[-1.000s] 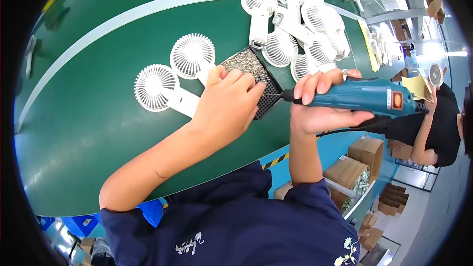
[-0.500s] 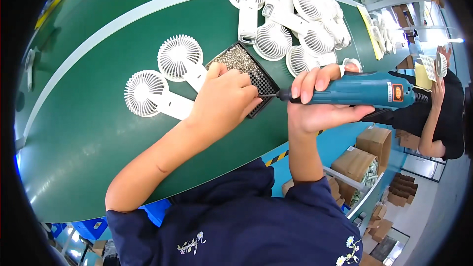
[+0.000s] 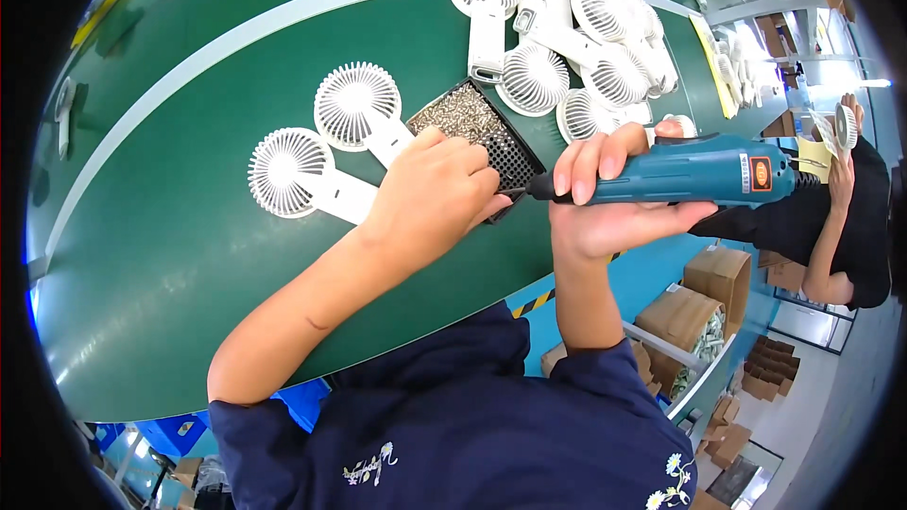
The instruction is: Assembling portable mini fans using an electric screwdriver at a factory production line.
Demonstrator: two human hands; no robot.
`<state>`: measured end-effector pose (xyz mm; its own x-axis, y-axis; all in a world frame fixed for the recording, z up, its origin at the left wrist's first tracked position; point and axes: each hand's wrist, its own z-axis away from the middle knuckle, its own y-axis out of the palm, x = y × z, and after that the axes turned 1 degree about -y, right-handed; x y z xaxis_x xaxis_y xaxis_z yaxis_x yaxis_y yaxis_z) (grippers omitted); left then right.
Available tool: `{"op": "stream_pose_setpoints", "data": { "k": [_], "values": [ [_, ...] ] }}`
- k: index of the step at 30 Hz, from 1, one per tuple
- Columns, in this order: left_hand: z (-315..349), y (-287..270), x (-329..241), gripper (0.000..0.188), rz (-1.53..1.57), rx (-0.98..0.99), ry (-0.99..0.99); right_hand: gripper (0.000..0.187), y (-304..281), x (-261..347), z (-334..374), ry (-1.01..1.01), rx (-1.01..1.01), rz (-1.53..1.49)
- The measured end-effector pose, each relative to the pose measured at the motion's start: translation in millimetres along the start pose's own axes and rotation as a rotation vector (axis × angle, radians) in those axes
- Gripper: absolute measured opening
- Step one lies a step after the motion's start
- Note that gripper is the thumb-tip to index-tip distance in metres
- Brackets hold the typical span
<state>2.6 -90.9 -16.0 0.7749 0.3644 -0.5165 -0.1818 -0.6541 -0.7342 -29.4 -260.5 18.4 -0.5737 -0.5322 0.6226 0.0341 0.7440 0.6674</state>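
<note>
My right hand (image 3: 614,198) is wrapped round a teal electric screwdriver (image 3: 680,173), held level with its dark nose pointing left. The short bit (image 3: 515,191) reaches to the fingertips of my left hand (image 3: 439,187). That hand is closed, thumb against curled fingers; whatever it pinches is hidden. Just beyond it lies a black tray (image 3: 531,149) with a perforated grid, its far part heaped with small metal screws (image 3: 463,113). Two white handheld fans, one nearer (image 3: 288,173) and one farther (image 3: 357,106), lie left of the tray, their handles running toward my left hand and wrist.
A pile of white handheld fans (image 3: 605,47) covers the table's far right, beyond the tray. The green table (image 3: 189,274) carries a curved pale strip (image 3: 236,33). At right, a co-worker's hand (image 3: 841,170) holds a fan. Cardboard boxes (image 3: 680,326) stand below the table edge.
The tray and fans have shifted slightly right in view. Less of the bit shows between the screwdriver's nose and my left fingers. Both hands keep their closed grip.
</note>
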Motion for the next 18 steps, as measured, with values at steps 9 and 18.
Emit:
{"op": "stream_pose_setpoints", "data": {
  "k": [9,18],
  "values": [
    [17.4,-26.1,-8.6,0.021,0.159,0.110,0.037,0.082,16.0,10.3,5.3,0.192,0.309,-0.093],
    [46.6,-50.6,-9.6,0.026,0.195,-0.020,-0.016,0.066,55.4,21.7,22.1,0.012,0.364,-0.036]
  ]
}}
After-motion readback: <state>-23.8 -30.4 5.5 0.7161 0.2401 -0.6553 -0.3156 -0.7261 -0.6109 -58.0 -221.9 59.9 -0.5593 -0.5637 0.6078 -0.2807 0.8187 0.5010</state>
